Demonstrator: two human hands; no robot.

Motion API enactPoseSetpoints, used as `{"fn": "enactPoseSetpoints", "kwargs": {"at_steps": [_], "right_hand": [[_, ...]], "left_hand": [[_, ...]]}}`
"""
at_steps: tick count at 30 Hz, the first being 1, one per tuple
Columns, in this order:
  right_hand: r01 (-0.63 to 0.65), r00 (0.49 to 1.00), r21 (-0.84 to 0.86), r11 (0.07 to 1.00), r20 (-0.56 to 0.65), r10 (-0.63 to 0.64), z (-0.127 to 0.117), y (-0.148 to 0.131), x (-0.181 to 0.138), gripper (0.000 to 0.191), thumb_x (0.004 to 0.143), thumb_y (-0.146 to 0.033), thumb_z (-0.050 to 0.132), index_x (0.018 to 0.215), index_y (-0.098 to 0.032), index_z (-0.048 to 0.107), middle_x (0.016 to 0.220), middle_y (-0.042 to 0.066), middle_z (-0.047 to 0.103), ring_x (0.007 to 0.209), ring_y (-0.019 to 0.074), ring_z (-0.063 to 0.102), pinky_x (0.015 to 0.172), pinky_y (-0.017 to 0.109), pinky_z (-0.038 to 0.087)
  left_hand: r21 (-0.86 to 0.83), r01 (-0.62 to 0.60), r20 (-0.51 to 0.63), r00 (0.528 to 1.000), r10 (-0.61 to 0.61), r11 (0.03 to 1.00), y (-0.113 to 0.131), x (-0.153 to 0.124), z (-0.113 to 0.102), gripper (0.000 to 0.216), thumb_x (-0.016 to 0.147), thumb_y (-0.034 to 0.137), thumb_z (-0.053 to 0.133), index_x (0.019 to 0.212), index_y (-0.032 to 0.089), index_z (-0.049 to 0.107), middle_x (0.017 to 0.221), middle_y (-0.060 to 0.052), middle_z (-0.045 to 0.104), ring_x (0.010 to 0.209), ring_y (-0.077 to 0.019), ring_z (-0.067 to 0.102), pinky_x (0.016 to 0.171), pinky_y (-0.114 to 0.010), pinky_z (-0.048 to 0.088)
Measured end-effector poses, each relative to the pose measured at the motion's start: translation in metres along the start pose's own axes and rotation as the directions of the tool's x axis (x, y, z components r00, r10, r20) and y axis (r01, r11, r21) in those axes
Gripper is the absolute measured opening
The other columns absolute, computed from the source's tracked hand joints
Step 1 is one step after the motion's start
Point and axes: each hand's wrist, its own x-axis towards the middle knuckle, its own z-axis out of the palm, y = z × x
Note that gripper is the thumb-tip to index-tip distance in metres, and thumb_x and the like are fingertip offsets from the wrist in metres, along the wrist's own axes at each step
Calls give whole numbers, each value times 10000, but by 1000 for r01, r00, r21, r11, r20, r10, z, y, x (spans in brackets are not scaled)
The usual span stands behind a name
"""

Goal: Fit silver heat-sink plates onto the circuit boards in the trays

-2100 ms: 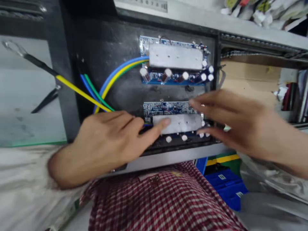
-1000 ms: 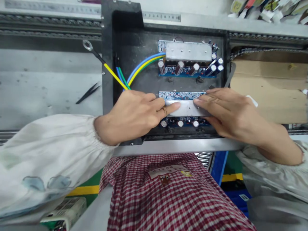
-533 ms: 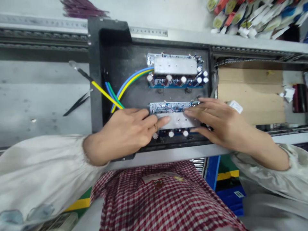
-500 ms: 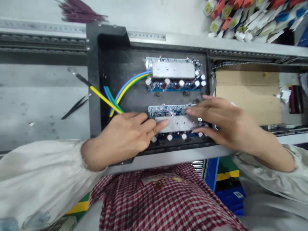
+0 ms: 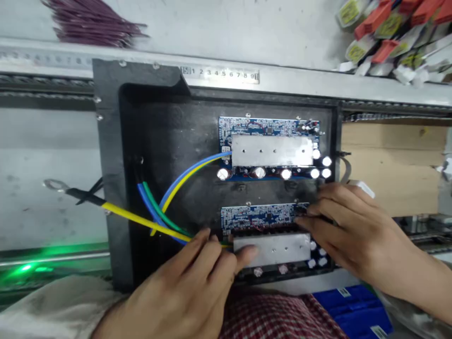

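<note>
A black tray [image 5: 116, 155] holds two blue circuit boards, each with a silver heat-sink plate. My left hand [image 5: 190, 287] rests on the left end of the near circuit board [image 5: 259, 217], fingers stretched out and fingertips on its silver plate [image 5: 273, 248]. At that board's right end my right hand [image 5: 353, 230] lies with its fingers extended over the edge, touching it. The far circuit board [image 5: 268, 128] lies untouched, with blue and yellow wires [image 5: 190, 172] running from its left side. Neither hand grips anything I can see.
A yellow wire with a ring terminal [image 5: 56, 185] hangs over the tray's left wall. A ruler strip [image 5: 219, 74] runs along the metal rail behind. Cardboard [image 5: 391, 160] lies to the right, purple ties [image 5: 88, 21] at top left, blue bins [image 5: 349, 310] below.
My head has tilted forward and closer, so the tray fills more of the view. Both hands stay at the ends of the near board; the right hand has slid a little to its right edge.
</note>
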Motion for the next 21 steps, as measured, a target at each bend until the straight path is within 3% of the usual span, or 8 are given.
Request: {"fn": "enactPoseSetpoints", "kwargs": {"at_steps": [3,6,10,14,18,21], "right_hand": [[-32,999,61,998,-8,32,2,0,-2,180,901,-87,505,899,-103,685,853,106,611,899,254,513,817,412,408],[-46,999,85,995,-4,47,5,-1,-4,185,905,-91,493,905,-105,677,863,109,610,918,264,515,840,430,401],[-41,999,93,995,8,40,7,3,-3,183,899,-84,494,899,-116,675,849,105,609,894,259,517,821,429,401],[29,999,41,999,28,-30,3,8,-2,161,881,-83,529,939,-104,678,858,114,628,886,266,516,801,442,424],[26,1000,26,999,-6,-25,-9,-4,-17,245,848,-37,564,1075,-77,648,988,139,652,968,285,545,825,470,459],[-31,997,3,1000,-69,31,-13,-25,-38,191,861,-89,590,1042,-94,651,1030,147,645,986,279,564,839,466,476]], "left_hand": [[-36,36,50,998,-34,999,1,-2,-2,517,867,190,456,1379,119,475,1035,-22,570,979,-232,540,1109,-430,312],[-59,84,2,996,-84,995,2,-3,-2,450,908,202,408,1341,152,519,1095,-13,577,1004,-226,530,1126,-409,291],[-86,176,-54,982,-181,981,3,-4,1,426,921,166,381,1312,173,547,1227,-20,574,1007,-244,530,1020,-403,363],[-60,110,-53,992,-113,992,-2,-1,4,435,912,122,389,1322,153,531,1340,-42,557,952,-249,545,884,-415,424],[-49,55,-84,995,-59,997,-12,5,7,480,913,55,287,1298,190,539,1143,-41,647,872,-210,556,700,-346,451],[9,-4,-79,997,4,1000,-18,8,8,460,912,62,314,1283,208,544,1075,-46,655,842,-203,569,607,-307,417]]}}
